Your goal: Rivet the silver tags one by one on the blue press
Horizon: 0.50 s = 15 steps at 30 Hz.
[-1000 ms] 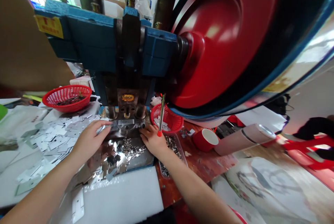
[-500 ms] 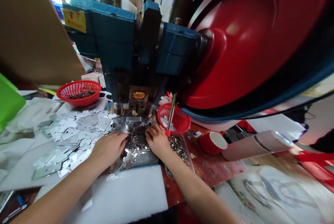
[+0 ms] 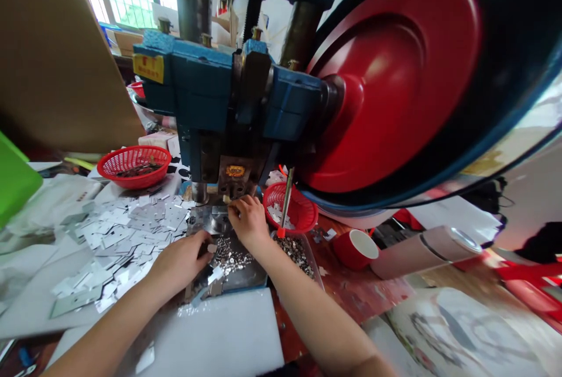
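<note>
My left hand [image 3: 184, 260] is at the left edge of the press bed [image 3: 246, 277], thumb and fingers closed round a small light metal piece [image 3: 211, 248]. Further back, my right hand [image 3: 249, 222] reaches to the die block [image 3: 217, 222] under the press head [image 3: 235, 175]. Its fingers are curled together at the block; what they hold, if anything, is hidden. Tiny shiny metal bits [image 3: 230, 257] lie on the bed between my hands. Flat metal plates [image 3: 127, 230] are heaped left of the press.
A red basket [image 3: 134, 167] stands back left, another [image 3: 292, 207] right of the press with a red-tipped rod [image 3: 286, 204]. Nearby are a bin of small parts [image 3: 301, 257], a red cup [image 3: 355, 248] and a pink bottle [image 3: 425, 251]. The large red wheel [image 3: 395, 84] overhangs the right side.
My right hand has moved back and left, onto the die block. My left hand has drawn slightly toward me, and a small piece now shows in its fingers. The camera view has shifted.
</note>
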### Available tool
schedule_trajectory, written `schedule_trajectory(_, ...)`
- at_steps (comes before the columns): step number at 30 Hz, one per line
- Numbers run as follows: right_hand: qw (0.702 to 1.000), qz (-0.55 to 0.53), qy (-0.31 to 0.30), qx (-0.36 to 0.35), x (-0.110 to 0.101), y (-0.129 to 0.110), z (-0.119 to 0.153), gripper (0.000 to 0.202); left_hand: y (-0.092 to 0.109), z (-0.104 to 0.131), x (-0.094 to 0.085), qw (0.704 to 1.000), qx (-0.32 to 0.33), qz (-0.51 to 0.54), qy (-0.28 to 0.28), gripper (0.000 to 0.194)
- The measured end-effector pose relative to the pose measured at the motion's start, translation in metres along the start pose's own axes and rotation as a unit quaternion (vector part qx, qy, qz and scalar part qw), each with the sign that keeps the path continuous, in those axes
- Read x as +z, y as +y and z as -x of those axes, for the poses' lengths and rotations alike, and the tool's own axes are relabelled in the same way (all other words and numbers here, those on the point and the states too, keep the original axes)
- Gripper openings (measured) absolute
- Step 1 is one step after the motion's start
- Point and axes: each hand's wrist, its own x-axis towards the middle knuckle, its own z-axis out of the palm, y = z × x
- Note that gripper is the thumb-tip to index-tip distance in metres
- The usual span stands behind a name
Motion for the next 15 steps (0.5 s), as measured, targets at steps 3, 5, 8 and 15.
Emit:
schedule_trajectory(3, 0.999, 0.031, -0.015, -0.033, 0.002, -0.002, -0.002, 0.015, 0.002, 0.000, 0.000, 0.998, 0.006, 0.055, 0.017, 0.015)
schedule_trajectory(5, 0.997, 0.037, -0.025, -0.064, -0.001, -0.001, 0.002, 0.018, 0.002, 0.000, 0.001, 0.995, 0.015, 0.090, 0.032, 0.011)
schedule_trajectory(8, 0.993, 0.040, -0.036, -0.105, -0.010, 0.000, 0.008, 0.021, 0.003, 0.002, 0.000, 0.988, 0.016, 0.150, 0.042, 0.012)
schedule_trajectory(15, 0.994, -0.018, -0.033, -0.103, -0.013, 0.001, 0.008, 0.021, -0.006, -0.008, -0.018, 0.970, 0.001, 0.210, 0.120, 0.026)
